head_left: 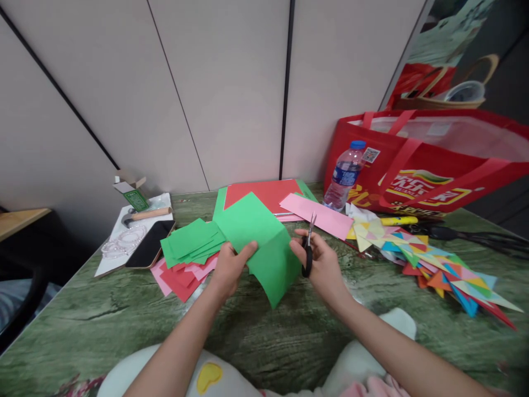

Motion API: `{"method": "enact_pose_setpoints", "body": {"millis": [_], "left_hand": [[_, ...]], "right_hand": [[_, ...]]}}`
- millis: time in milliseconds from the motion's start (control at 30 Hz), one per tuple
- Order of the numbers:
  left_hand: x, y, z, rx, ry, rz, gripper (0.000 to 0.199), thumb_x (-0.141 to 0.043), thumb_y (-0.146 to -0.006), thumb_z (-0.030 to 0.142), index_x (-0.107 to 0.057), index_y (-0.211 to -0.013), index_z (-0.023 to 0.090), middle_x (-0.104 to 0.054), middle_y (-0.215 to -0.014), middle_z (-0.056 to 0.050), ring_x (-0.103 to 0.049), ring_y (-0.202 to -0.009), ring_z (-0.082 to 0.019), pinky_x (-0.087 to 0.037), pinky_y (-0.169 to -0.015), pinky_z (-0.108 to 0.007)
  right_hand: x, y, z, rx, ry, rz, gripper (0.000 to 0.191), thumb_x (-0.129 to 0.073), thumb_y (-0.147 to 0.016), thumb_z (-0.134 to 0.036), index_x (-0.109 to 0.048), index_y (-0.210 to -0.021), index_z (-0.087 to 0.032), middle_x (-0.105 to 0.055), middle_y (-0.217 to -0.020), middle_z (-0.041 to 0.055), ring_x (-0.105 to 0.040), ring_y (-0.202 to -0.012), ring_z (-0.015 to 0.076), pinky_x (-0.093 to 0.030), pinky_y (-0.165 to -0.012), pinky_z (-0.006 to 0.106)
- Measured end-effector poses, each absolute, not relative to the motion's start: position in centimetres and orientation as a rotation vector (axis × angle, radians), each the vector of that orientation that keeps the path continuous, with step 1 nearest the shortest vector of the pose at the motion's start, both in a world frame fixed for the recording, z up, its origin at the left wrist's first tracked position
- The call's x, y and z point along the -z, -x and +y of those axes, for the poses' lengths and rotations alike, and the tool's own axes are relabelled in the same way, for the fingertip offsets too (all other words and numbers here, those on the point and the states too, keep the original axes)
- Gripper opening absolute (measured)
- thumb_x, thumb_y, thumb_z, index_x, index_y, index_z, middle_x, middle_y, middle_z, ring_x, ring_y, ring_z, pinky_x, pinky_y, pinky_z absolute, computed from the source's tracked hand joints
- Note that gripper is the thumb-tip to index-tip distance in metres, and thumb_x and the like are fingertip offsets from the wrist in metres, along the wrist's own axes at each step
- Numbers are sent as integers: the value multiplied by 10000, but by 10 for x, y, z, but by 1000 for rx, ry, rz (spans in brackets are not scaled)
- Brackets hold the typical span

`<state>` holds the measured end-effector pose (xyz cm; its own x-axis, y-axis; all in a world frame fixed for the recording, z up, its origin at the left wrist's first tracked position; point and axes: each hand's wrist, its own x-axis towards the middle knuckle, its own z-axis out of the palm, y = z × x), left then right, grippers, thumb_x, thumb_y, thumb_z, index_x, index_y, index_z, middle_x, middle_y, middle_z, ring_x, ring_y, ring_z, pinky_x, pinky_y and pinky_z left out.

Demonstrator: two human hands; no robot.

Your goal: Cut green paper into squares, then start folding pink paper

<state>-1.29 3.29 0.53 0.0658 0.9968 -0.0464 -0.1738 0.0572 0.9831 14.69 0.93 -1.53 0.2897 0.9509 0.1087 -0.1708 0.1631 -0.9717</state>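
Observation:
A creased sheet of green paper (258, 229) hangs over the table, pinched at its near left edge by my left hand (233, 264). My right hand (320, 262) is closed on a pair of scissors (308, 248) with black handles, the blades pointing up and away. Its fingertips are close to the sheet's right edge; whether they touch it I cannot tell. To the left lies a pile of cut green rectangles (192, 242), partly covering red and pink pieces (182, 278). A pink strip (316, 214) rests just beyond the scissors.
Larger red sheets (268, 193) lie at the back. A water bottle (344, 176) stands before a red bag (433, 160). Colourful folded paper pieces (442, 264) spread along the right. At left are a phone (151, 245), a hammer (146, 216), beads (124, 241) and a small box (132, 193).

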Motion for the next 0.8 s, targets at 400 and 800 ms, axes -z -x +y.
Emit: {"method": "enact_pose_setpoints", "body": {"millis": [400, 800], "left_hand": [[-9, 10, 29, -934, -1003, 674, 527, -471, -710, 592, -618, -956, 150, -657, -853, -113, -621, -674, -195, -486, -548, -289], [9, 5, 13, -726, -1888, 855, 431, -710, -564, 297, -631, -988, 276, -603, -1123, -41, -494, -1060, -279, -286, -980, -394]], "right_hand": [[24, -147, 14, -1540, 891, -564, 279, -736, -583, -268, -609, -808, -164, -666, -689, -4, -585, -578, 141, -473, -567, 259], [30, -143, 15, -1701, 731, -295, 167, -694, -636, -192, -627, -789, -195, -705, -750, -37, -631, -622, 114, -516, -593, 225]]}}
